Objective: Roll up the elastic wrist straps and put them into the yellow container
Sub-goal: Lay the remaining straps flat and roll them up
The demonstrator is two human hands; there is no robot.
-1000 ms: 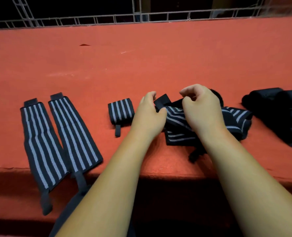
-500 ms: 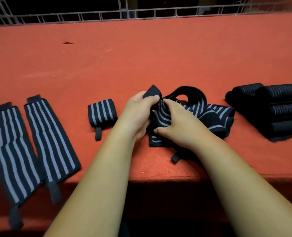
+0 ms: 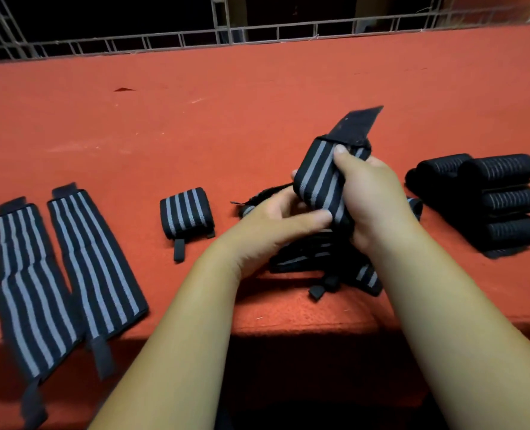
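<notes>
Mid-roll on strap point(image 3: 319, 181), held above tabletop point(image 3: 257, 103) right of finished roll point(image 3: 187, 212), gripped in curled fingers point(image 3: 319, 216) of left hand point(image 3: 276, 218) and right hand point(image 3: 372, 193). Next: press black tab point(image 3: 360, 122) down, keep tension. No yellow container in view.

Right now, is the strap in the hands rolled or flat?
Mostly rolled: the strap wraps round itself, its black end sticking up loose.

A red fabric-covered surface point(image 3: 257, 88) spans the full width of the view. Its front edge drops into shadow. 1 small dark mark point(image 3: 124, 89) lies on the far left area, with 1 pale scuff point(image 3: 197, 100) near it. A metal lattice railing point(image 3: 276, 34) runs along the far edge, against a dark background.
</notes>
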